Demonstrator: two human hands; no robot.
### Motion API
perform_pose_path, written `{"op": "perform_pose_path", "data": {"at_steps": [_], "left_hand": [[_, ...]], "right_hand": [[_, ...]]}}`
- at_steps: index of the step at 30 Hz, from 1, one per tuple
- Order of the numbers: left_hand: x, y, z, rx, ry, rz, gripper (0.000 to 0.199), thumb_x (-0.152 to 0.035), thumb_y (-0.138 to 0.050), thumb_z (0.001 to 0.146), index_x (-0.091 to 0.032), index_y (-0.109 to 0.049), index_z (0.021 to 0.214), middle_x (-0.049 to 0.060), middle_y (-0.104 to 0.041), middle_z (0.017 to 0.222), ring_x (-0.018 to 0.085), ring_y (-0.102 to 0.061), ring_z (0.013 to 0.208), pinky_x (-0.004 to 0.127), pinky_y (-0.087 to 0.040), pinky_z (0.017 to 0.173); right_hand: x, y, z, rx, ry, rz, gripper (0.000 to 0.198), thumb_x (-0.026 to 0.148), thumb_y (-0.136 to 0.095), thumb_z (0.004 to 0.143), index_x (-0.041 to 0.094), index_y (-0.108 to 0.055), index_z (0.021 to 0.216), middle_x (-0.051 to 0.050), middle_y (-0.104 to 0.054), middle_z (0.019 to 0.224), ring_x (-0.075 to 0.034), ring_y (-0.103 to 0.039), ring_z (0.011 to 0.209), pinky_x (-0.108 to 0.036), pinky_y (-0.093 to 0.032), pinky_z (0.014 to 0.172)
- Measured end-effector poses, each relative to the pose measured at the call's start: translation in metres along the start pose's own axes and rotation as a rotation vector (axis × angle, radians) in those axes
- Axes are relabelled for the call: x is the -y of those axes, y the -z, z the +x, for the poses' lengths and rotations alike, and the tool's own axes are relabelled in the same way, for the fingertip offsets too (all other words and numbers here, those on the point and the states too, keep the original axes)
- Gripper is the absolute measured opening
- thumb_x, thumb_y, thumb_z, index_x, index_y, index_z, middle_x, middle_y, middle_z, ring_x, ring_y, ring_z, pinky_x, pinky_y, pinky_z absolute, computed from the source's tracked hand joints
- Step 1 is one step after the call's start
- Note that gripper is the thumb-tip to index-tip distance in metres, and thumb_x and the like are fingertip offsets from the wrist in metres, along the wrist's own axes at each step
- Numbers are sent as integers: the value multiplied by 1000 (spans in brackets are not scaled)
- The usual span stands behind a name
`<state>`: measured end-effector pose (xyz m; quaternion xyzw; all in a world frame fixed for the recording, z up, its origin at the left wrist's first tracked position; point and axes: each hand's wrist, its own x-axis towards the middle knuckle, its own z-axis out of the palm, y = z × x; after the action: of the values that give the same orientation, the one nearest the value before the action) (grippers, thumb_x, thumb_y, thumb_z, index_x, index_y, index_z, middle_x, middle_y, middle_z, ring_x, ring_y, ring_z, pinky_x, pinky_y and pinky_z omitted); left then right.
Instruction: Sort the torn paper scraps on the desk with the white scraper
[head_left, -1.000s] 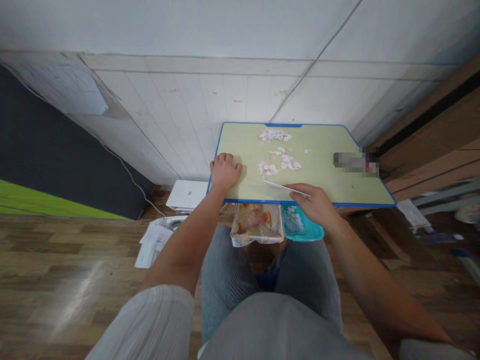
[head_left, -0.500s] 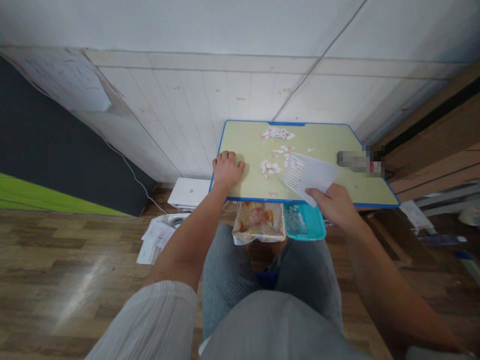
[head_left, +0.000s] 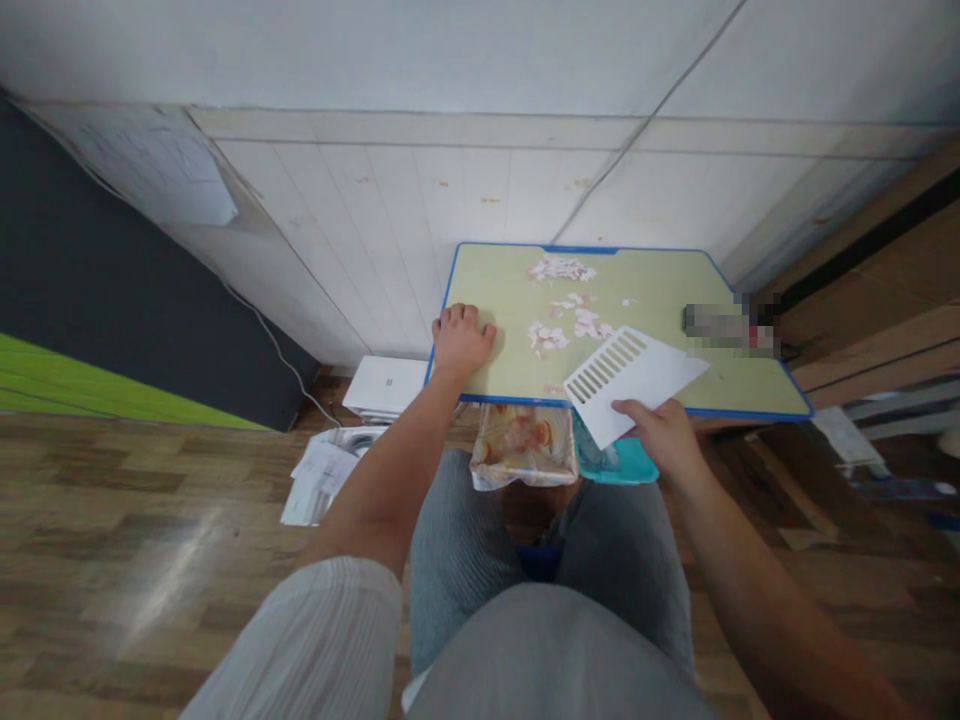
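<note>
My left hand rests on the left side of a small yellow-green table with a blue rim, its fingers spread on the top. In my right hand is a flat white slotted plastic sheet, a row of long slots along its left end. My thumb lies on top of it. The sheet is tilted across the table's front edge and hides part of a teal tray. Small pinkish-white pieces lie in loose heaps: one far back, one nearer, another just beyond the sheet.
Below the front edge, a box lined with patterned wrap sits beside the teal tray, above my knees. A pixelated object lies on the table's right side. White boxes and papers are on the floor at left. A wall stands behind.
My right hand has drawn the slotted sheet back toward me and turned it, so its slotted end now lies lower, near the front edge. My left hand has stayed on the table.
</note>
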<state>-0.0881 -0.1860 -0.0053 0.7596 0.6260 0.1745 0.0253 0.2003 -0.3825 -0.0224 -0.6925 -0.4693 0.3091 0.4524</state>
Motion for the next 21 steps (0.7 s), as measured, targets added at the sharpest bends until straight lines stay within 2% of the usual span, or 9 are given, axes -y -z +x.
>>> {"op": "perform_pose_path", "data": {"at_steps": [3,6,10,12,16,21], "left_hand": [[-1,1,-1,-7,2,9,45,-42,-51,108,-18,-69,141,19,-68,153,38,-56,145,53,-47,121],[-1,1,-1,-7,8,2,45,-42,-51,108,-17,-69,141,19,-68,153,39,-56,146,53,-46,122],[-1,0,0,-6,12,0,43,-42,-53,108,-19,-69,140,19,-68,153,38,-56,146,52,-46,122],[-1,0,0,-8,9,-3,43,-42,-53,108,-19,-69,140,19,-68,153,39,-56,146,53,-46,122],[0,-2,1,-11,14,-10,44,-42,-52,107,-19,-69,140,20,-67,154,39,-56,146,55,-46,123],[1,-4,2,-12,10,-4,43,-43,-53,107,-21,-70,139,19,-69,152,39,-56,145,55,-47,122]], "right_hand": [[5,-13,0,56,-58,66,28,50,-77,76,22,-78,82,-7,-83,76,-32,-80,69,-42,-67,61],[10,-14,4,85,-76,118,30,48,-82,73,22,-81,88,-8,-86,86,-33,-82,79,-43,-68,70],[21,-5,23,-37,-62,137,34,42,-83,68,21,-83,94,-9,-89,99,-36,-83,96,-47,-67,86],[28,-4,36,-52,-55,93,34,41,-81,66,20,-84,93,-9,-89,100,-37,-83,99,-48,-66,91],[40,-16,52,97,-40,33,32,39,-78,65,18,-84,87,-8,-87,91,-33,-80,87,-44,-64,83],[44,-33,54,240,-45,74,26,37,-78,61,18,-83,80,-3,-81,77,-28,-74,76,-36,-58,68]]}}
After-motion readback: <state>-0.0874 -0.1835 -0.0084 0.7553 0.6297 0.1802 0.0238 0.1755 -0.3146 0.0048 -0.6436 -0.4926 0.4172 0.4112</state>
